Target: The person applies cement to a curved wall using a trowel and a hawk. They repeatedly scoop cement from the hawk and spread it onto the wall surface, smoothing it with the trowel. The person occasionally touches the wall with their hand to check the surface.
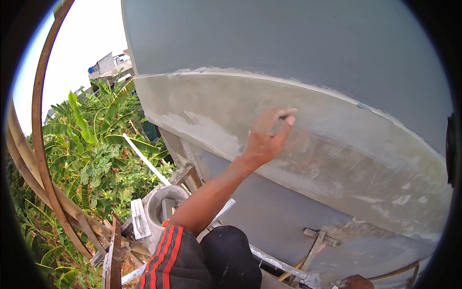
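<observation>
My left hand (270,135) is raised in front of the wall's grey plaster band (327,139), its arm reaching up from a dark sleeve with red stripes (166,257). Its fingers are bent, and a small gap shows between thumb and fingertips, which look pale with dust. I see nothing held in it. Whether the fingertips touch the plaster, I cannot tell. At the lower right edge, part of my right hand (356,282) shows beside a pale, dusty object; its fingers are mostly cut off by the frame. The plaster has whitish smears and patches.
A round grey bucket (155,207) stands below left, with a white flat trowel-like tool (140,219) by it. A long white bar (147,159) leans there. Bamboo and wooden poles (43,178) form scaffolding at left, above banana plants (96,144). Timber braces (314,250) stand below the band.
</observation>
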The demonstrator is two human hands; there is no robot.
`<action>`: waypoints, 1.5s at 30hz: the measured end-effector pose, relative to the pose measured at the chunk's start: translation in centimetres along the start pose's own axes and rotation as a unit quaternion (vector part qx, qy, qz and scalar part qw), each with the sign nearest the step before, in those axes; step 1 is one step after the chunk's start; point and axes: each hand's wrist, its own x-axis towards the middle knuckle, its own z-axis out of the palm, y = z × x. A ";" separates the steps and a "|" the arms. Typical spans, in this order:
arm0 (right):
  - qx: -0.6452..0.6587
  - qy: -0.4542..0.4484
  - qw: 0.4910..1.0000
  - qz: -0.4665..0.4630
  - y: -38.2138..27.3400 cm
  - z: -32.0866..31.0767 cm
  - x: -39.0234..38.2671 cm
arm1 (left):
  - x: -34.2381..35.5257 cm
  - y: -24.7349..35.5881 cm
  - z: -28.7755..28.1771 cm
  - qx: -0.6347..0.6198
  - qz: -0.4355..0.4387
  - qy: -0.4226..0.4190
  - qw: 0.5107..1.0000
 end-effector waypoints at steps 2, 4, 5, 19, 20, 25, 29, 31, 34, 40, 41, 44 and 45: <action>-0.004 -0.003 1.000 0.000 -0.2 0.4 0.8 | -1.6 -5.4 -7.6 0.003 0.113 0.413 0.904; -0.003 -0.026 1.000 0.008 -0.6 0.7 1.4 | -2.1 -9.0 -16.3 0.116 0.145 0.624 0.759; -0.029 -0.032 0.999 0.019 -0.7 0.6 0.8 | -2.5 -9.7 -20.0 0.177 0.107 0.633 0.746; -0.057 -0.040 0.991 0.111 -8.0 -4.6 -1.5 | -4.7 -12.2 -35.3 0.494 -0.103 0.519 0.690; -0.061 -0.040 0.991 0.116 -8.2 -4.7 -1.3 | -5.0 -12.0 -35.1 0.513 -0.104 0.509 0.683; -0.004 0.104 0.995 0.011 -11.1 -4.5 1.8 | -6.7 -10.7 -36.0 0.601 -0.121 0.445 0.653; 0.016 0.140 0.990 0.011 -19.7 -7.2 3.1 | -9.3 -9.2 -36.2 0.542 -0.071 0.444 0.710; 0.034 0.106 0.993 0.037 -22.8 -7.6 3.2 | -10.8 -9.7 -34.6 0.481 -0.041 0.484 0.730; 0.014 0.198 0.975 -0.095 -24.1 -8.4 3.8 | -11.9 -11.5 -26.0 0.321 -0.008 0.562 0.762; 0.093 0.308 0.917 -0.233 -35.5 -13.6 3.7 | -26.8 -14.3 -2.8 0.334 -0.003 0.400 0.854; 0.071 0.326 0.908 -0.255 -37.1 -14.5 4.1 | -30.4 -15.5 1.8 0.314 -0.038 0.372 0.872; 0.035 0.405 0.847 -0.344 -41.7 -18.2 5.2 | -41.7 -17.3 13.3 0.304 -0.159 0.329 0.880; 0.015 0.433 0.820 -0.375 -43.6 -19.8 5.1 | -45.1 -17.4 16.7 0.307 -0.200 0.362 0.857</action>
